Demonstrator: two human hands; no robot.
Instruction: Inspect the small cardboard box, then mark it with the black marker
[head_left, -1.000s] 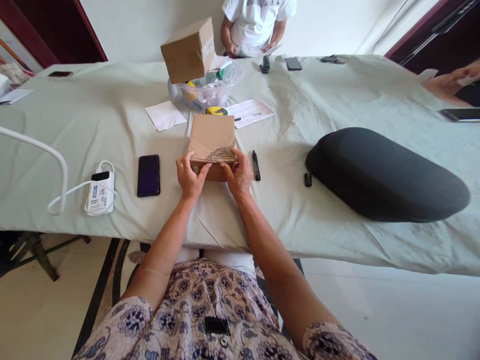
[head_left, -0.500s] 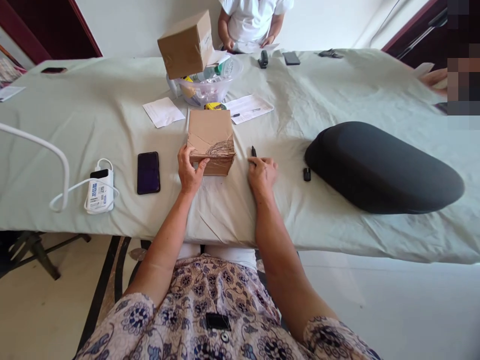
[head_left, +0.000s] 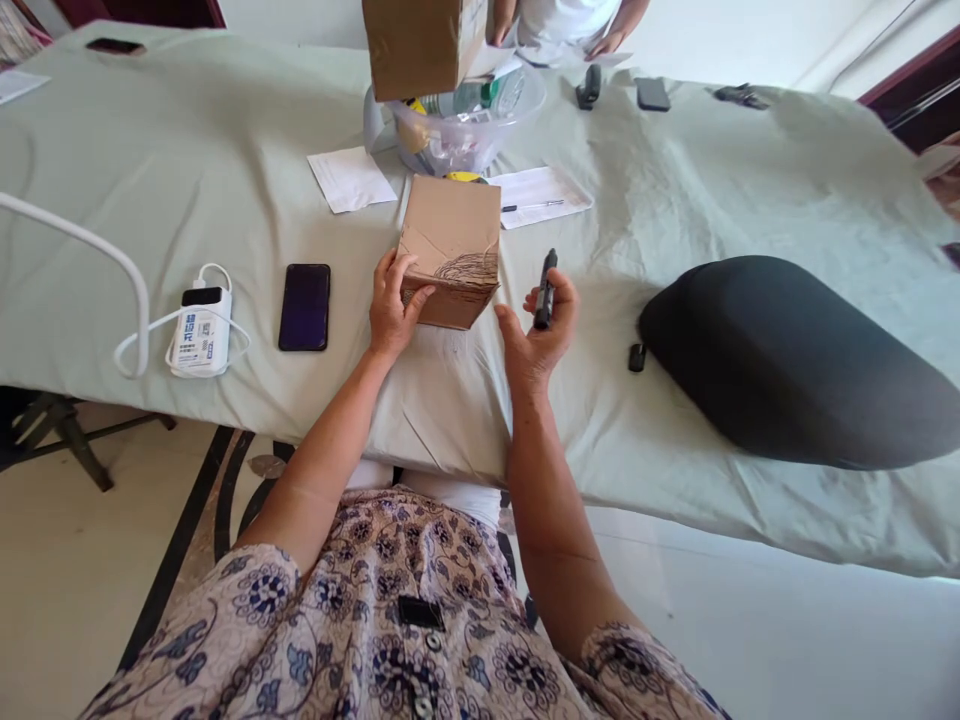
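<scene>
A small brown cardboard box [head_left: 452,240] with dark scribbles on its near top edge sits on the pale green tablecloth [head_left: 187,200]. My left hand [head_left: 394,305] grips the box's near left corner, fingers wrapped on it. My right hand [head_left: 541,325] is lifted just right of the box, palm up, with a black marker [head_left: 545,290] held upright in its fingers. The marker's black cap [head_left: 636,357] lies on the cloth further right.
A black phone [head_left: 304,306] and a white power bank [head_left: 197,330] with cable lie to the left. A large black cushion [head_left: 802,355] lies to the right. Behind the box are papers [head_left: 351,179], a clear bowl [head_left: 465,130] of items, another cardboard box [head_left: 424,45], and a person in white.
My right hand left the box, reached to the marker on the cloth and has picked it up. My left hand stayed on the box. The view has shifted forward.
</scene>
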